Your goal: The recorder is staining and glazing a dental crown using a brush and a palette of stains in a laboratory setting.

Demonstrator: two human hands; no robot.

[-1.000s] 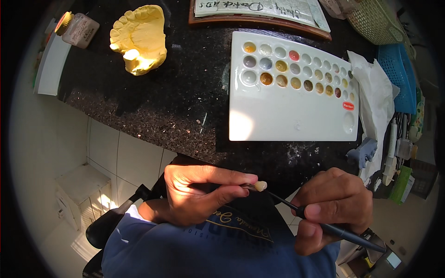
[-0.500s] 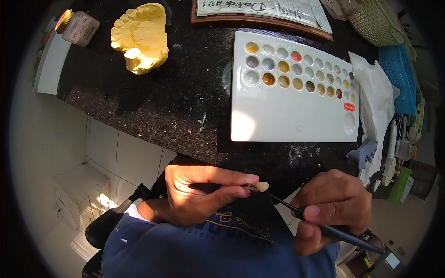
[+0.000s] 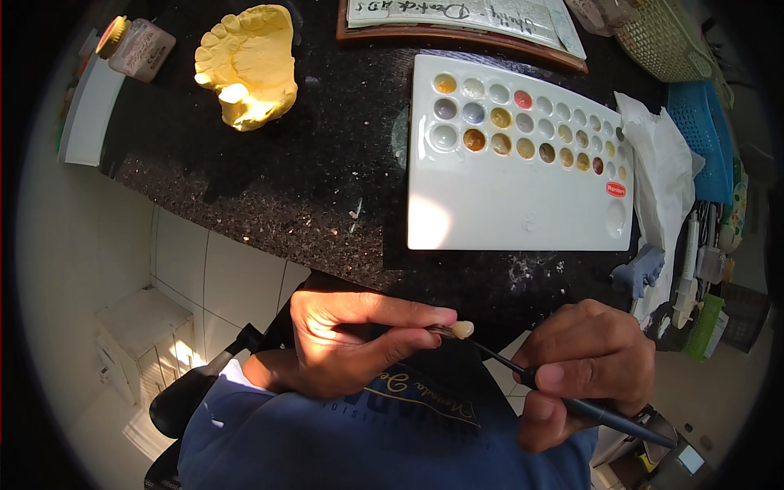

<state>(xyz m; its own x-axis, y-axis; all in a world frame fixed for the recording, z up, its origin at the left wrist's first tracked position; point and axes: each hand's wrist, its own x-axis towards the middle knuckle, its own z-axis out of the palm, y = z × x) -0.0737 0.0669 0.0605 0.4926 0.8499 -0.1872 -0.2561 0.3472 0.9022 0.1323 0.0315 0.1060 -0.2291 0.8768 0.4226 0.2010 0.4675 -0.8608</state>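
Pinched between the thumb and fingers of my left hand (image 3: 355, 339) is a thin metal holder (image 3: 443, 331); most of it is hidden by the fingers. At its end sits a small cream-coloured dental crown (image 3: 463, 329). My right hand (image 3: 592, 363) grips a slim brush (image 3: 608, 415) with a dark handle, slanting up and left. Its fine tip comes close to the underside of the crown; whether they touch I cannot tell. Both hands are in front of my body, just off the near edge of the dark worktop.
A white mixing palette (image 3: 506, 204) with several coloured wells lies beyond my hands. A yellow dental cast (image 3: 245, 73) and a yellow-capped jar (image 3: 139, 49) stand at the far left. White tissue (image 3: 653, 163), a grey-blue piece (image 3: 639, 272) and a blue basket (image 3: 701, 139) are at the right.
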